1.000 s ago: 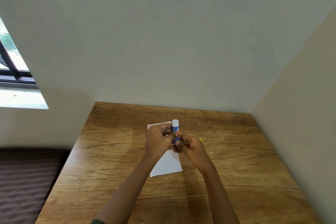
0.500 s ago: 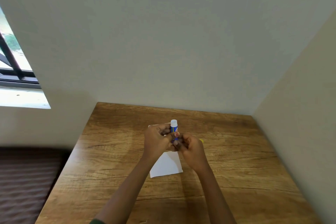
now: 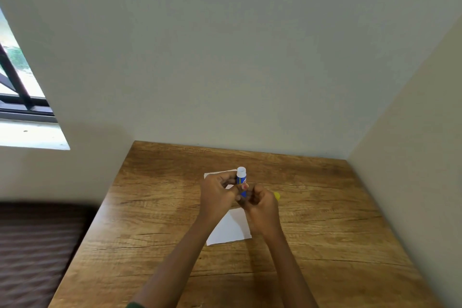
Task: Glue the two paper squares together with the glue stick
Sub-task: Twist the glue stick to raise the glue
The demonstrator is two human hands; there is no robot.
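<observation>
We are gripping the glue stick (image 3: 241, 179) with both hands: the left hand (image 3: 218, 195) is pinching the blue tube partway up, the right hand (image 3: 261, 204) is closing around its lower end. The stick is standing upright above the desk (image 3: 325, 220), white tip up and seemingly uncapped. A small yellow thing (image 3: 277, 195), maybe the cap, is lying just beside the right hand. White paper (image 3: 228, 230) is lying flat under the hands; we cannot tell whether it is one sheet or two overlapping. We are judging this as the prep step, probably twisting the base to raise the glue. Next move is calling for tipping the stick down and rubbing it over one square while the other hand is pinning the paper.
</observation>
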